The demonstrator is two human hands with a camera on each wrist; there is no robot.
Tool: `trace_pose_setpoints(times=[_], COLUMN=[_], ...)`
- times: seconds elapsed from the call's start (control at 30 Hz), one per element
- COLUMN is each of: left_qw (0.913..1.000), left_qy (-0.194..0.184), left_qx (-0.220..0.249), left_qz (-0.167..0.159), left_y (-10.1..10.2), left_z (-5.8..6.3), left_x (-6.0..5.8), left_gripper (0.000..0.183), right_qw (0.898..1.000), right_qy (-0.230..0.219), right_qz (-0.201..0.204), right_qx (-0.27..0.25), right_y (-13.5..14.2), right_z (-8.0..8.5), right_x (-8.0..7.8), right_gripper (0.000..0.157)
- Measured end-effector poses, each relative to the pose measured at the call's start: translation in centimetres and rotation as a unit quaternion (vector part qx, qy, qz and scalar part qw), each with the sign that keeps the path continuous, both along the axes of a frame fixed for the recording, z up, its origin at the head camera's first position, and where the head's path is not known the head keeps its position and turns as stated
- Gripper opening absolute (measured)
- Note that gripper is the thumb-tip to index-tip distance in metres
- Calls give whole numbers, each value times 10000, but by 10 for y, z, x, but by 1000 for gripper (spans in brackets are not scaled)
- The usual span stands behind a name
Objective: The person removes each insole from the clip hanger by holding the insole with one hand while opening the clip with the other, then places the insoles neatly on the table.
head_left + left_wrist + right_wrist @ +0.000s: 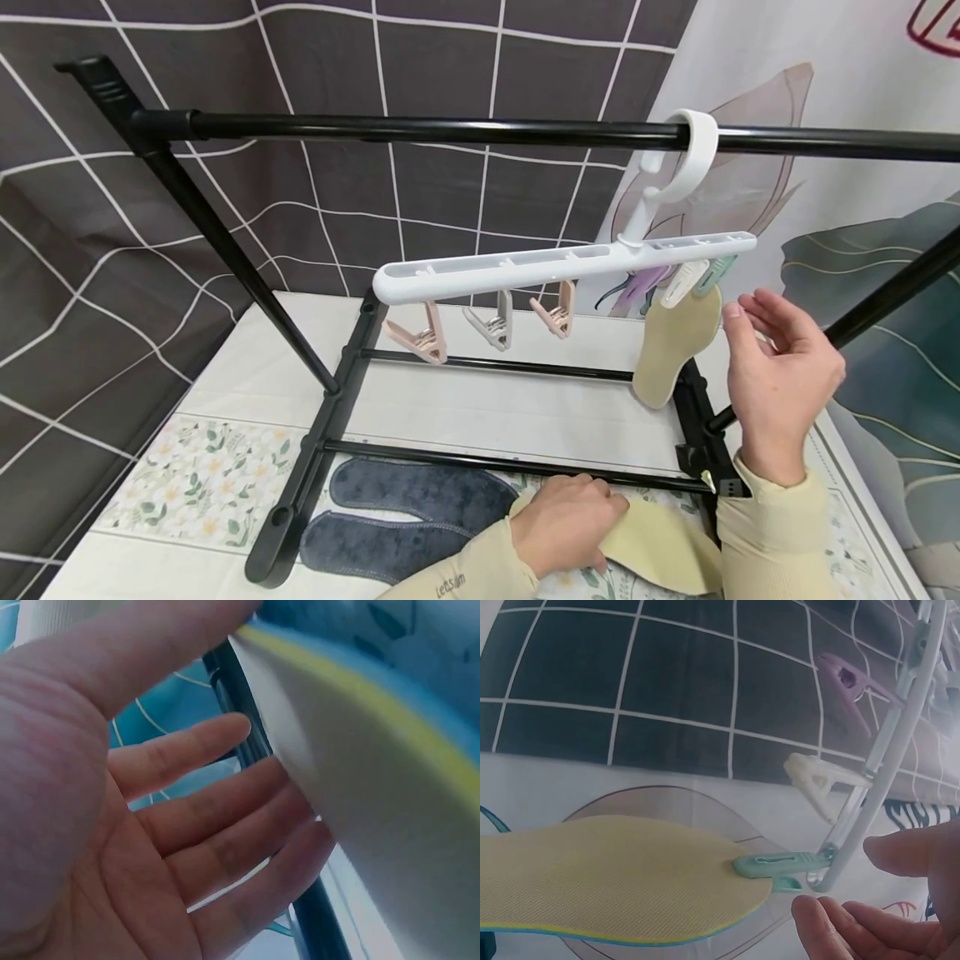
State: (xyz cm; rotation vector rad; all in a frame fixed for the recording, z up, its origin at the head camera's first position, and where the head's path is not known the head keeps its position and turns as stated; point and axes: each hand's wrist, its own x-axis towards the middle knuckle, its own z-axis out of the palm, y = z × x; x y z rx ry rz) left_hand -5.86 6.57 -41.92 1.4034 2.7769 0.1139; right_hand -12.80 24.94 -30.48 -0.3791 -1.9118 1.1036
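Observation:
A cream insole (675,333) hangs at the right end of the white clip hanger (510,271), its top in a green clip (780,864). Just right of that clip, my right hand (783,358) holds nothing, thumb and fingers apart. Down at the front, my left hand (566,525) grips a second pale yellow insole (660,542) by its edge. The left wrist view shows the thumb at that insole's upper edge and several fingertips against its pale underside (322,750). Beside the left hand lie two dark blue insoles (420,492).
The hanger hooks over the black top bar (420,127) of a rack with a black base (300,467). Two pink clips (427,337) and a grey clip (495,323) dangle on the left. Purple (849,686) and white clips (817,780) flank the green one. Curtains hang behind.

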Motion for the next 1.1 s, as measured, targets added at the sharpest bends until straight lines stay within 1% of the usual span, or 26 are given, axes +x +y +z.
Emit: trace_pose_setpoints(times=[0.13, 0.3, 0.6, 0.7, 0.8, 0.9, 1.1], left_qw=[9997, 9991, 9984, 9977, 9966, 9960, 9948], left_qy=[217, 421, 533, 644, 777, 852, 979], left_qx=[-40, -107, -178, -213, -248, -274, -261], left_qz=[53, 15, -75, -95, -91, -76, -39], left_y=[2, 4, 6, 7, 7, 7, 7], left_z=[-3, -5, -10, -12, -14, -15, -16], left_x=[2, 4, 4, 5, 5, 5, 6], left_gripper=[51, 50, 48, 47, 46, 46, 46], right_qw=[9999, 9998, 9996, 9994, 9991, 9989, 9984], right_qy=[-95, -122, -205, -220, -124, -22, 62], right_qz=[27, 15, 141, 177, 290, 417, 515], right_qx=[74, 161, -93, -215, -294, -231, -220], right_y=[0, 0, 3, 4, 6, 7, 6], right_z=[0, 4, 7, 8, 9, 9, 9], right_x=[-3, -7, -19, -23, -28, -32, -37], right_gripper=[31, 31, 34, 36, 38, 38, 40])
